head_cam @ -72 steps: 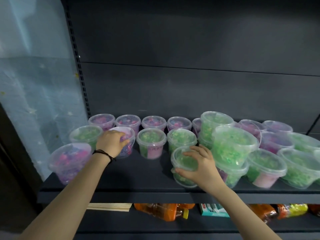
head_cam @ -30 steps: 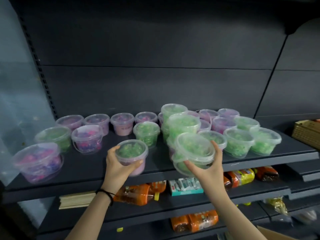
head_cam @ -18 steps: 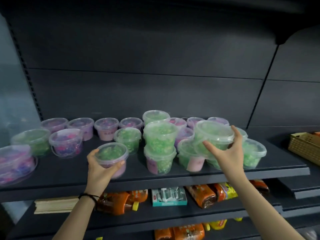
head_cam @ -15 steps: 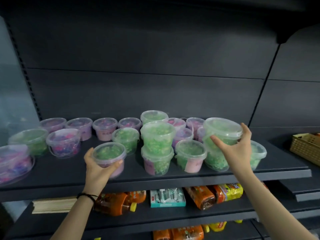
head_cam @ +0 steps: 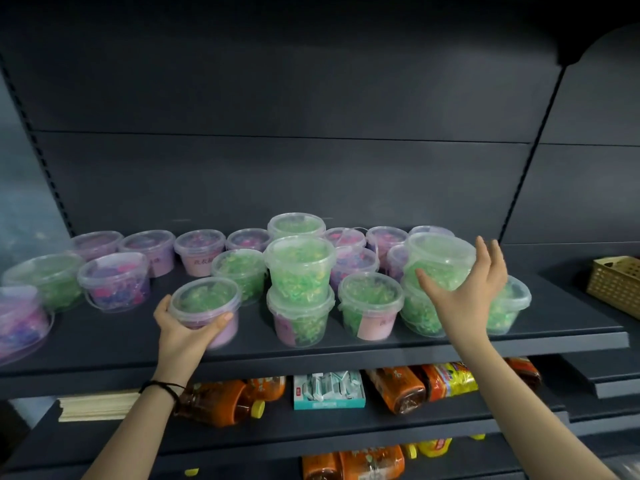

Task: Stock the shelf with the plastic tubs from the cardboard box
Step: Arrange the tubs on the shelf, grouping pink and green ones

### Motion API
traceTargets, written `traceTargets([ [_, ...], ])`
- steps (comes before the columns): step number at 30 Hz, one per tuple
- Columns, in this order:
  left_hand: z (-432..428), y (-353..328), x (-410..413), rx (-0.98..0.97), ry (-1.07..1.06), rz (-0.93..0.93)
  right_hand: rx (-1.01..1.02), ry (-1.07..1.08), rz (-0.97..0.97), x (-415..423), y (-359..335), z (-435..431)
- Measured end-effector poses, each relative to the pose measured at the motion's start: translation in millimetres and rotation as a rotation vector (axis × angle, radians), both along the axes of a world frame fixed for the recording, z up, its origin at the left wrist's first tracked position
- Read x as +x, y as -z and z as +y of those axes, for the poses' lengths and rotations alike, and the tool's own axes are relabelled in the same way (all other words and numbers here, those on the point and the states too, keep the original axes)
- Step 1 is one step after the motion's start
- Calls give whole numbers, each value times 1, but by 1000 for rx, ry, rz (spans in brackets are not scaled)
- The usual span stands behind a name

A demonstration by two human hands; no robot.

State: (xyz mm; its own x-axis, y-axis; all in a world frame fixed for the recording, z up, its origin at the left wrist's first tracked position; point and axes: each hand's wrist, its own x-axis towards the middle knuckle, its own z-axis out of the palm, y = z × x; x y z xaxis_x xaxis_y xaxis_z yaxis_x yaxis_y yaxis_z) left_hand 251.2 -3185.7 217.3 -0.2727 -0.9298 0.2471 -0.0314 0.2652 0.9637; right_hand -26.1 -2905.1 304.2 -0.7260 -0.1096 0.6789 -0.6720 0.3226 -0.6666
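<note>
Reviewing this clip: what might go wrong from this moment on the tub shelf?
1. The right hand is open around the upper green tub, stacked on a lower tub; a brush while pulling away might topple it.
2. The left hand holds a pink-labelled green tub near the shelf's front edge; set there, it might slide off.
3. The middle two-tub stack stands close beside it and could get knocked.

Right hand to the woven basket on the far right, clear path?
Probably yes. The right hand is open at the stacked green tub; right of the last green tub, only bare shelf leads to the woven basket.
</note>
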Motion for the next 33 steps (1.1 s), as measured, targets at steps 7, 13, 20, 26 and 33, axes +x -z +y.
traceTargets([
  [7,-3,2,-1,3,-16,7,100,-494,29,23,-11,-63],
  [13,-3,2,-2,2,-19,22,460,-405,-324,-34,-9,-134],
  [20,-3,5,-5,5,-31,32,877,-389,-553,-71,10,-166],
  [26,-4,4,-4,14,-32,16,864,-392,-512,-69,7,-167],
  [33,-3,1,-6,48,-34,6,518,-253,-415,-54,-35,-160],
])
